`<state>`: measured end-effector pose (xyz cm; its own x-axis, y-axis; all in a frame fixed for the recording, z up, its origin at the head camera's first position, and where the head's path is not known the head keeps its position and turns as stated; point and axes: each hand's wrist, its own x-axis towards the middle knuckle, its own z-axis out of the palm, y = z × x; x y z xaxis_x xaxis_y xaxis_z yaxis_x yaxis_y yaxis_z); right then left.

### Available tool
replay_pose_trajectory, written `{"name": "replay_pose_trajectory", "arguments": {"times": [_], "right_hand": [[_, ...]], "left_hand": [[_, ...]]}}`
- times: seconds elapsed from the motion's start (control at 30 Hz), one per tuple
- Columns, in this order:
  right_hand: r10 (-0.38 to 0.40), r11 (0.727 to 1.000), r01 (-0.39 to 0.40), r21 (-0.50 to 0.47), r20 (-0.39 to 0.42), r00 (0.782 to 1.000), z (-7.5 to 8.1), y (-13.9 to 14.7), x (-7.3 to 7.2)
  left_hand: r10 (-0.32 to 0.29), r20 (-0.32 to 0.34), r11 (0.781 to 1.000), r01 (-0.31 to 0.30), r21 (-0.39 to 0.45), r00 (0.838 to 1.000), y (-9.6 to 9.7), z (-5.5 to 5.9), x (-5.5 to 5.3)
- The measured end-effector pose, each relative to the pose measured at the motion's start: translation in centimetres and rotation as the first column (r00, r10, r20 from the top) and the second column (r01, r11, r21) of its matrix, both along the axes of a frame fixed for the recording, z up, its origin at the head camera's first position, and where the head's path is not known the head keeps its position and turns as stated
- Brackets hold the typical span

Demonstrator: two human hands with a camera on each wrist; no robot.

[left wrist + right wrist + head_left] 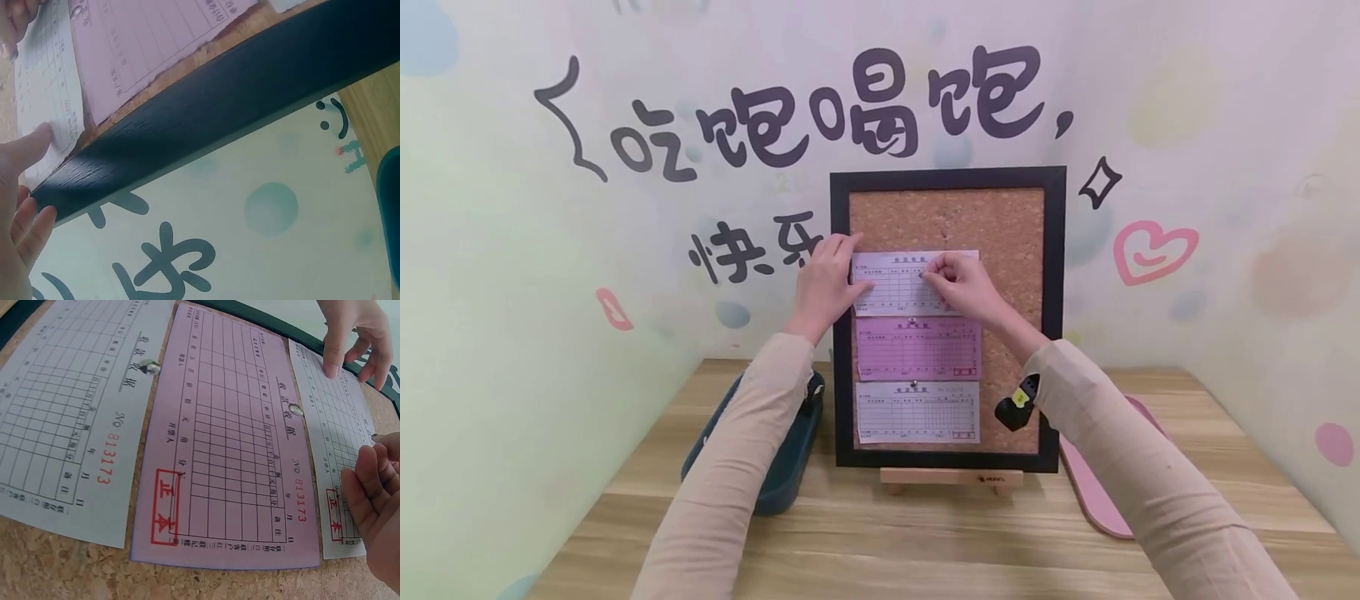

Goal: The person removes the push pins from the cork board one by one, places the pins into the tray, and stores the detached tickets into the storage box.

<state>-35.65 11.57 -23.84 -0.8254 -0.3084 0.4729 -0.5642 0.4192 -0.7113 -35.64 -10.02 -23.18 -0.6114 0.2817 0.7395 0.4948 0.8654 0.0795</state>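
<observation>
On the framed cork board (1011, 225), a white receipt slip (887, 287) lies at the top of a column. My left hand (827, 279) is at the board's left edge, its thumb pressing on that slip and its other fingers spread over the black frame (187, 106). With thumb and index finger, my right hand (962, 287) pinches a small metallic pushpin (375, 437) against the slip's upper middle. Below hang a pink receipt slip (917, 350) and another white receipt slip (917, 412), each with a pushpin (295, 410) at its top edge.
The board stands on a small wooden easel (951, 477) on the wooden table (925, 550). A dark teal tray (782, 492) is under my left forearm. To the right lies a pink tray (1101, 508), partly behind my right sleeve. A patterned wall (1225, 125) rises behind.
</observation>
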Motion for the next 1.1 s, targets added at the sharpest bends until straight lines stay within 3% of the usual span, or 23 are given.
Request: {"name": "replay_pose_trajectory", "arguments": {"times": [0.23,0.4,0.73,1.1], "right_hand": [[-0.006,1.000,0.006,0.000,-0.010,1.000,0.0,-0.1,-0.1],[-0.005,1.000,0.005,0.004,-0.011,1.000,0.0,0.0,-0.1],[0.009,1.000,-0.009,0.000,0.022,1.000,-0.1,0.0,-0.3],[0.017,1.000,-0.017,0.016,0.000,1.000,-0.2,0.2,0.0]], "left_hand": [[0.033,0.038,0.997,-0.030,-0.067,0.999,0.0,0.9,0.1],[0.043,0.095,0.997,-0.036,-0.067,0.995,0.2,1.3,0.2],[-0.057,0.080,0.997,0.052,0.059,0.995,-0.2,0.8,-0.1],[-0.109,0.162,0.985,0.085,0.147,0.981,-0.8,0.7,-0.1]]}}
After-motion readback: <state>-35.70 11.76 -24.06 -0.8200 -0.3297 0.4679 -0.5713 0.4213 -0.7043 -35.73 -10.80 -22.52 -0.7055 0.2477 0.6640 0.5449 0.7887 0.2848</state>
